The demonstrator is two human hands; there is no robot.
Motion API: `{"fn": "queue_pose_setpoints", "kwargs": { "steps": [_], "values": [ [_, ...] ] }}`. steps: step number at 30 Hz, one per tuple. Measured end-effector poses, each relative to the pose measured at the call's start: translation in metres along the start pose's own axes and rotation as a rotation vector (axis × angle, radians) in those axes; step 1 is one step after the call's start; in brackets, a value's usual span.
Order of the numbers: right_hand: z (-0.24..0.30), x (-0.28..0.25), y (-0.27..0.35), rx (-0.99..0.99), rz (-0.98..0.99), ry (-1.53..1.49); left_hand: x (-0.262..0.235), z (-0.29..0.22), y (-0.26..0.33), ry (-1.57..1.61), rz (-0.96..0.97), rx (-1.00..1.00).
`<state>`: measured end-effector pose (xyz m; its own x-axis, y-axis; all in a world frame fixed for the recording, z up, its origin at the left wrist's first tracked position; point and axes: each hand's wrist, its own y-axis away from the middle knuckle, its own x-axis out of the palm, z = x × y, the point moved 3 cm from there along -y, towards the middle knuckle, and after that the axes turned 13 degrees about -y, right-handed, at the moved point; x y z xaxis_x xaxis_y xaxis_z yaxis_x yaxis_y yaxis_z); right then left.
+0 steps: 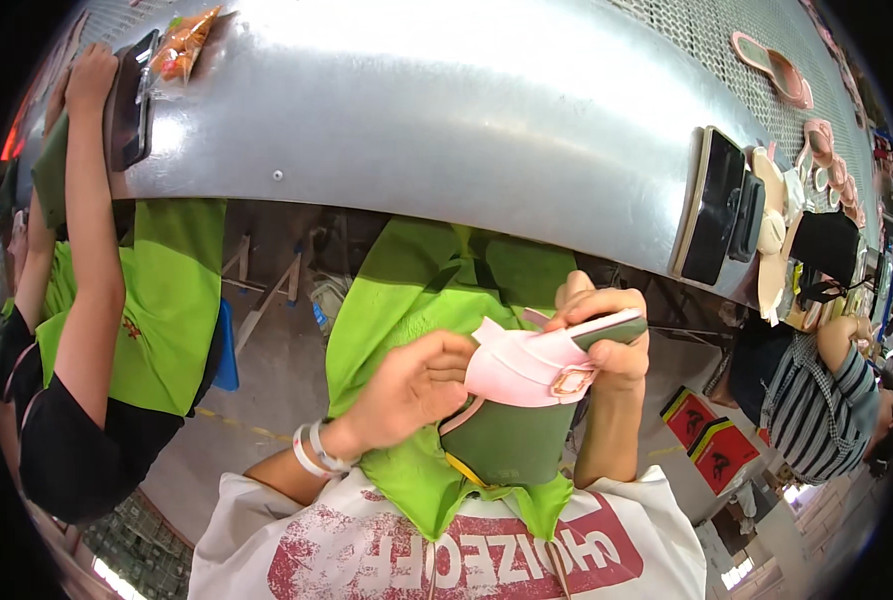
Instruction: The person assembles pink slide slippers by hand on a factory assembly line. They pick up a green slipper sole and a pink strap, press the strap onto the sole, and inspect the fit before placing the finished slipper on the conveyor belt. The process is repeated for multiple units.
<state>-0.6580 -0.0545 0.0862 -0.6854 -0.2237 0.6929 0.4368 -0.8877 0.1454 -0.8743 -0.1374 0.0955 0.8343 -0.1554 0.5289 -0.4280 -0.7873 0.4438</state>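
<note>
A pink shoe upper (512,366) with a gold-toned buckle wraps a dark green shoe last (517,440) held in front of my chest. My right hand (612,325) is closed around the narrow end of the last, thumb on the near side and fingers over the top. On the other side my left hand (407,390) has its fingers bent against the upper's left edge, their tips partly hidden by it. A thin pink strap hangs between my left thumb and the last. White bands circle my left wrist.
A metal worktable (417,100) curves across ahead. On it lie a phone (712,205) at right, another phone (135,100) at left and a snack packet (184,45). Pink shoes (773,70) rest on a mesh belt. A co-worker's arm (92,220) is at left; another person (812,420) sits right.
</note>
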Motion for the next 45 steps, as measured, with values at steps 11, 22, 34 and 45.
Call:
{"fn": "queue_pose_setpoints", "kwargs": {
  "steps": [11,22,34,45],
  "values": [
    [-0.022,-0.018,0.011,-0.259,0.08,-0.293,0.007,0.039,-0.029,0.041,0.246,-0.252],
    [0.032,0.038,-0.005,-0.166,0.019,0.231,0.016,-0.011,0.009,-0.125,-0.095,-0.189],
    [0.007,0.032,0.019,-0.05,-0.299,0.246,0.004,0.012,0.005,0.172,0.073,-0.256],
    [-0.028,0.059,0.03,0.14,-0.202,0.441,-0.015,0.015,0.013,0.157,0.076,-0.057]
  ]
}}
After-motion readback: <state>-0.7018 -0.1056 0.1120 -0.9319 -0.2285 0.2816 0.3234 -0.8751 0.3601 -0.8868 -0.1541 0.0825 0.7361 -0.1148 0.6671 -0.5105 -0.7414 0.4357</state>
